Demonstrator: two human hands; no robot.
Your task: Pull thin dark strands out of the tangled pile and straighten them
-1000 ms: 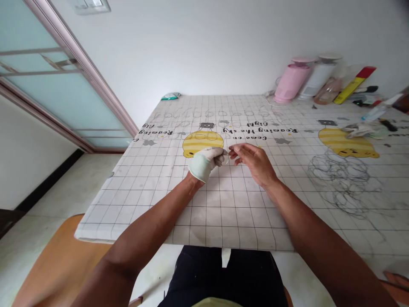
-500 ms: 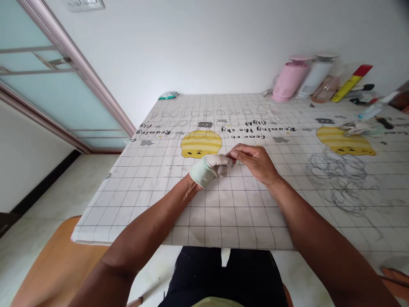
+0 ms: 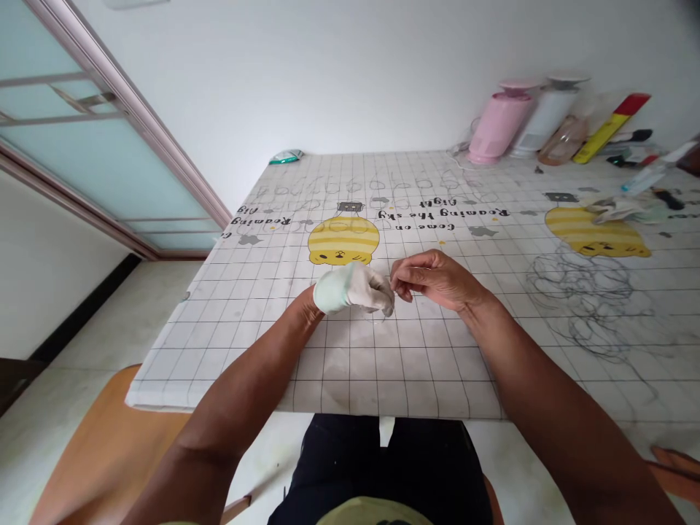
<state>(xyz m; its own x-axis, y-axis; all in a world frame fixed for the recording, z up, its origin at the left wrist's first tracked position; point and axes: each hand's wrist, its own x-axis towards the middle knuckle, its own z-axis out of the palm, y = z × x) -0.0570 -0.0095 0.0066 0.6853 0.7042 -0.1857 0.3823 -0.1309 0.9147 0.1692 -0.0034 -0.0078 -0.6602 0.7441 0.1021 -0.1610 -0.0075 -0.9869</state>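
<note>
My left hand (image 3: 358,288), in a pale glove, is closed over the tablecloth near the printed yellow bear. Below its fingertips shows a faint, thin wire loop (image 3: 376,318). Just to its right, my bare right hand (image 3: 432,278) has thumb and fingers pinched together, with the tips almost touching the glove. Whatever is in that pinch is too small to make out. A loose tangle of thin dark wire (image 3: 588,292) lies to the right of my right forearm. Rows of small wire rings (image 3: 377,187) are laid out farther back on the cloth.
Along the wall stand a pink cylinder (image 3: 500,125), a white cylinder (image 3: 545,118), a clear brownish bottle (image 3: 563,142) and a yellow-red box (image 3: 609,131). A crumpled glove (image 3: 617,209) lies at right. A green packet (image 3: 286,157) rests at the back left corner. An orange chair (image 3: 109,452) is at lower left.
My left hand has turned and shifted slightly left and down, its fingers now curled downward. A small gap has opened between the hands. The view has tilted a little.
</note>
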